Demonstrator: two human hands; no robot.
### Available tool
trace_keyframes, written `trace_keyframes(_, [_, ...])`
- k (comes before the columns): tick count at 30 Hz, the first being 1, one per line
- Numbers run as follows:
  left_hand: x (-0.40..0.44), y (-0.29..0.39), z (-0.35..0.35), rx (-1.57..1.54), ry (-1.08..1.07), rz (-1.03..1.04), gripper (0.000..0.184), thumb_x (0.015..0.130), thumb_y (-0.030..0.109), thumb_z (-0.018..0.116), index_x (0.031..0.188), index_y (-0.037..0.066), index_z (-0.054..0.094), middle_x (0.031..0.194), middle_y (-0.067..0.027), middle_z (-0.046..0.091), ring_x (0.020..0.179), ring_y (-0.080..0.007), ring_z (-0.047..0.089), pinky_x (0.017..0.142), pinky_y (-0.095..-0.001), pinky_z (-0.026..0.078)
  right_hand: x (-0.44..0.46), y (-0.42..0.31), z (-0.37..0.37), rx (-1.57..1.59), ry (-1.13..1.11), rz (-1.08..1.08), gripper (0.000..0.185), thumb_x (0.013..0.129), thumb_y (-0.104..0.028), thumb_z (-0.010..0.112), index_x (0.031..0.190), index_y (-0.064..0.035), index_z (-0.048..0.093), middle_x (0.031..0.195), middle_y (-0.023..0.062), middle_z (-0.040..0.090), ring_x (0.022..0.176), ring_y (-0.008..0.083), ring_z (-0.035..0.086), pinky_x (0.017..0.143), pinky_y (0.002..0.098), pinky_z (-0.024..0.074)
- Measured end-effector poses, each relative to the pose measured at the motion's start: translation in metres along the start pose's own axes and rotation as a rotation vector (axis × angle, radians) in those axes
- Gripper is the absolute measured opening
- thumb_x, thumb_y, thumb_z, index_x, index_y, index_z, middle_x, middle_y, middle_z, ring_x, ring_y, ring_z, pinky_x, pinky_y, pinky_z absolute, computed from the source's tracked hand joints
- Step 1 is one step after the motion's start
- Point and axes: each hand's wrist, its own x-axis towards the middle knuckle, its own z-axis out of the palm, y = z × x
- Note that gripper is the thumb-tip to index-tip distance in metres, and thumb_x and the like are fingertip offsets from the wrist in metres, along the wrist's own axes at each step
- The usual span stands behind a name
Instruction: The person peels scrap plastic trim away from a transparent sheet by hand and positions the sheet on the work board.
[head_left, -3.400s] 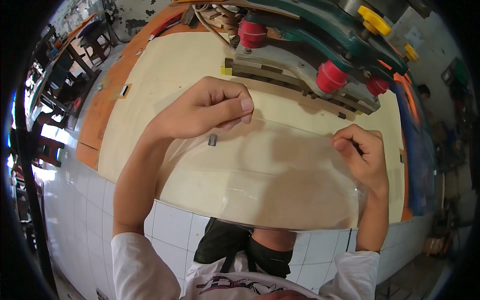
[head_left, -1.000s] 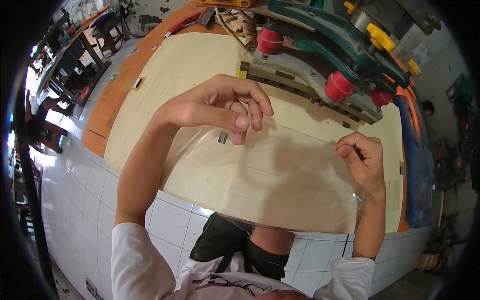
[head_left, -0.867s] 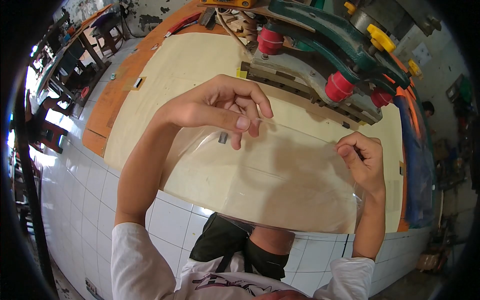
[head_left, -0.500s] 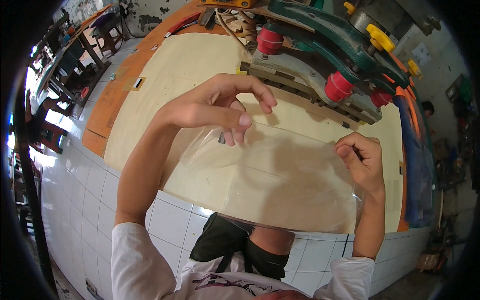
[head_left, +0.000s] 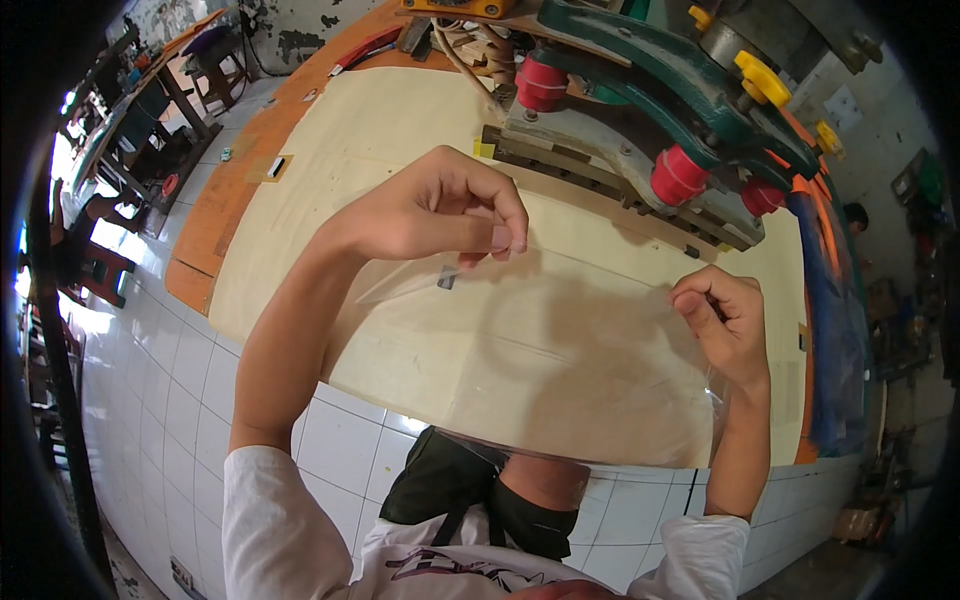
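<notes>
A clear plastic sheet lies over the cream-covered tabletop, its near edge hanging slightly past the table's front. My left hand is closed at the sheet's far edge, thumb and index fingertips pinched together on the film. At the right end of that edge, my right hand pinches the sheet's corner between thumb and curled fingers. A small dark patch shows below my left fingers, on the table covering.
Beyond my hands stands a green press-like machine with red cylindrical mounts and yellow knobs. Its metal bar sits low over the table. A red-handled tool lies at the back left. Blue plastic material hangs at the right.
My left hand's fingers have closed from a spread pose into a pinch on the sheet's far edge. The film's left part has flattened. My right hand has stayed in place.
</notes>
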Motion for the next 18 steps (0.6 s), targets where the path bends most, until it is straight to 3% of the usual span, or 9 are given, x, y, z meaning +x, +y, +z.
trace_keyframes(6, [-0.001,0.005,-0.003,0.020,-0.010,-0.099,0.007,0.080,0.001,0.061,0.083,-0.005,0.064,0.074,-0.0065,0.060,0.058,-0.0095,0.054,0.051,-0.0228,0.042,0.000,-0.001,0.001,-0.002,-0.003,0.032,0.016,0.089,-0.010,0.063,0.079,0.0031,0.063,0.065,0.0035,0.062,0.059,0.0066,0.052,0.056,0.0207,0.0406])
trace_keyframes(8, [-0.001,-0.001,-0.004,0.005,-0.055,-0.015,0.014,0.078,-0.001,0.055,0.086,-0.004,0.066,0.079,-0.0046,0.064,0.067,-0.0061,0.055,0.059,-0.0198,0.043,0.000,-0.001,0.002,0.004,-0.001,0.023,0.016,0.089,-0.010,0.063,0.079,0.0032,0.063,0.065,0.0035,0.061,0.059,0.0065,0.052,0.055,0.0208,0.0403])
trace_keyframes(11, [-0.001,-0.003,-0.003,-0.006,-0.040,-0.013,0.012,0.079,0.000,0.058,0.086,-0.004,0.066,0.080,-0.0036,0.065,0.069,-0.0046,0.055,0.063,-0.0186,0.043,0.001,-0.002,0.001,-0.009,-0.009,0.031,0.016,0.089,-0.010,0.063,0.079,0.0033,0.063,0.065,0.0038,0.062,0.059,0.0066,0.052,0.056,0.0206,0.0402])
trace_keyframes(18, [-0.001,-0.003,-0.003,0.017,-0.043,-0.007,0.009,0.081,0.002,0.062,0.087,-0.004,0.067,0.080,-0.0028,0.065,0.068,-0.0032,0.055,0.060,-0.0187,0.043,0.000,-0.001,0.002,0.006,-0.011,0.062,0.017,0.089,-0.011,0.063,0.079,0.0032,0.062,0.066,0.0038,0.061,0.059,0.0068,0.051,0.055,0.0207,0.0400])
